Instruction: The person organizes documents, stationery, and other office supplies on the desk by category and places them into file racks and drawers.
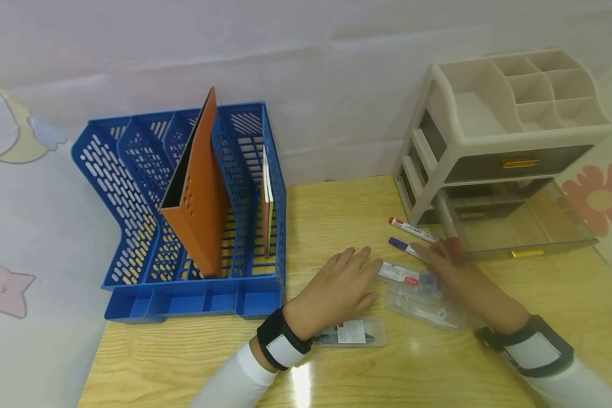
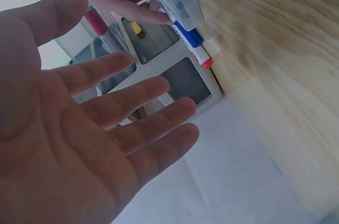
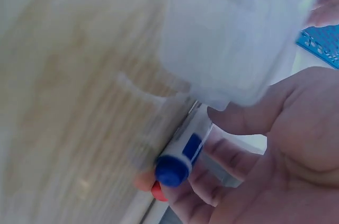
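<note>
My right hand, blurred in the head view, is at the body end of a marker with a blue-purple cap. In the right wrist view, the thumb and fingers pinch this white-bodied marker. A red-capped marker lies just behind it on the table. My left hand has its fingers extended and holds nothing; the left wrist view shows its bare palm. Near its fingertips are a clear case with a label and another clear case. A pen case lies partly below the left hand.
A white desktop organizer stands at the right, its clear lower drawer pulled out. A red-ended cylinder is at the drawer's left side. The blue file rack at left holds an orange folder and thin booklets.
</note>
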### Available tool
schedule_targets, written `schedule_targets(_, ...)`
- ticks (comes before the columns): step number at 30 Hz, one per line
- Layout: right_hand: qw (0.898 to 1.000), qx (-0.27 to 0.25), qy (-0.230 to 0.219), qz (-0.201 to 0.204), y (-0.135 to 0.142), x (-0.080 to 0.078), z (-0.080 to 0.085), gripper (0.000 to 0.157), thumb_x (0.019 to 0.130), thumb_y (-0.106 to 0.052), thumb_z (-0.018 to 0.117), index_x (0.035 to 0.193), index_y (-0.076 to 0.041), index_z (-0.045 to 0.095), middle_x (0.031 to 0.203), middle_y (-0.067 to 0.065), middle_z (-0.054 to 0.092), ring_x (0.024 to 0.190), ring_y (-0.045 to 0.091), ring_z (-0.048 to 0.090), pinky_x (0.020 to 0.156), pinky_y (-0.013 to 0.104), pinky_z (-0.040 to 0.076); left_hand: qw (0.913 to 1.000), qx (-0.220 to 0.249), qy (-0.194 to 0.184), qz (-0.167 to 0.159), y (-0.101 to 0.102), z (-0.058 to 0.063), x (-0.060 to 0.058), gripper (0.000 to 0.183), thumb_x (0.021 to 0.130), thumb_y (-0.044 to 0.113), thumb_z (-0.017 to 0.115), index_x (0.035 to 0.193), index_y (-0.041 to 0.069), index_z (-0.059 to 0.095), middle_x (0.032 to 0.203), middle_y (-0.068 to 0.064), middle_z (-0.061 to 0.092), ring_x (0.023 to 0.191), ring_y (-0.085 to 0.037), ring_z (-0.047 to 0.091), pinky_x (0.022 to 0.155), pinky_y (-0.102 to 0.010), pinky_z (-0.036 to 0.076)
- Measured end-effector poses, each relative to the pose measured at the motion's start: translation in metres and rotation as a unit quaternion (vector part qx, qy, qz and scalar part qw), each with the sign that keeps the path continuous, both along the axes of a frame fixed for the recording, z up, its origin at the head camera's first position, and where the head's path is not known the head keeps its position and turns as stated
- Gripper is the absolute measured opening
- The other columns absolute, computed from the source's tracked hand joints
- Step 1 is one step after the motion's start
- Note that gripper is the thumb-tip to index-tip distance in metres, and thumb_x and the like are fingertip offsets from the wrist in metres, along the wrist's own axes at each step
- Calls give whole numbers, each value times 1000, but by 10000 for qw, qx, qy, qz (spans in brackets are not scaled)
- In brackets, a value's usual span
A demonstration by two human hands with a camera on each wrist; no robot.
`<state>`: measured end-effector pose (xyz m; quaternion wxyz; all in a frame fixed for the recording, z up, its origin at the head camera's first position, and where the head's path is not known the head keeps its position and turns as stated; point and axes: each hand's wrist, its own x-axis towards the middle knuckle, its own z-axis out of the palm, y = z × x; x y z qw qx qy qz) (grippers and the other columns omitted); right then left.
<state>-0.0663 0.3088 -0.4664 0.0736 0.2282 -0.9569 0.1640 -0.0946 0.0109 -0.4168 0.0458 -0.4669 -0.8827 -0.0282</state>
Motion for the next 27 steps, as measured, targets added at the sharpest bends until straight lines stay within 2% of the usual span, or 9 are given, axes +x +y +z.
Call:
schedule_targets(2, 9997, -129, -222, 30, -1, -1, 1, 75, 85, 18, 63, 149, -16, 43, 134, 41, 53, 46, -5, 33, 40, 12, 32, 10000, -26, -70, 8, 1, 1, 0, 61, 102, 49, 60, 152, 15, 51, 154, -14, 52, 135, -33, 57, 111, -42, 50)
schedule_targets(6, 9981, -406, -453, 87, -3, -2, 3, 69, 91, 17, 58, 148, -17, 40, 123, 30, 53, 47, -9, 32, 39, 11, 33, 9997, -48, -230, 41, 3, 0, -2, 60, 103, 47, 59, 152, 15, 51, 154, -14, 52, 136, -33, 56, 112, -41, 49)
schedule_targets(8, 9963, -577, -629, 72, -4, -2, 4, 63, 93, 16, 55, 145, -16, 40, 120, 29, 50, 47, -7, 34, 39, 12, 35, 9995, -41, -307, 62, 3, 0, -2, 59, 103, 47, 60, 151, 15, 51, 154, -13, 52, 136, -32, 56, 112, -41, 49)
schedule_targets(10, 9932, -703, -924, -6, -6, -2, 6, 58, 97, 14, 51, 146, -16, 38, 124, 31, 46, 49, -3, 39, 38, 13, 36, 9994, -41, -340, 84, 4, 0, -3, 58, 103, 46, 60, 151, 15, 52, 154, -13, 52, 135, -31, 56, 112, -40, 49)
schedule_targets(12, 9920, -763, -1008, -20, -7, -1, 7, 57, 97, 14, 50, 146, -13, 38, 128, 32, 44, 53, 2, 44, 40, 14, 38, 9993, -62, -350, 103, 4, 1, -4, 58, 103, 47, 60, 151, 15, 52, 153, -13, 52, 135, -30, 57, 112, -40, 49)
schedule_targets(19, 9972, -733, -27, 154, -15, 0, 2, 55, 86, 18, 64, 135, -5, 52, 106, 15, 48, 79, 14, 51, 54, 20, 48, 9989, 45, -436, 136, 4, 2, -6, 58, 103, 44, 60, 152, 13, 50, 155, -14, 51, 137, -31, 55, 113, -41, 48)
schedule_targets(23, 9968, -782, -132, 88, -19, 2, 6, 55, 87, 16, 66, 137, -4, 53, 110, 14, 50, 87, 20, 57, 64, 32, 57, 9987, 210, -442, 140, 3, 2, -7, 59, 103, 40, 60, 154, 12, 46, 157, -16, 48, 139, -34, 53, 115, -42, 46)
schedule_targets(27, 9964, -823, -177, 74, -25, 5, 9, 55, 87, 14, 66, 137, -6, 54, 110, 12, 55, 96, 23, 58, 76, 44, 57, 9989, 384, -236, 115, 2, 2, -8, 61, 103, 38, 60, 155, 11, 45, 158, -18, 46, 141, -34, 52, 117, -42, 45)
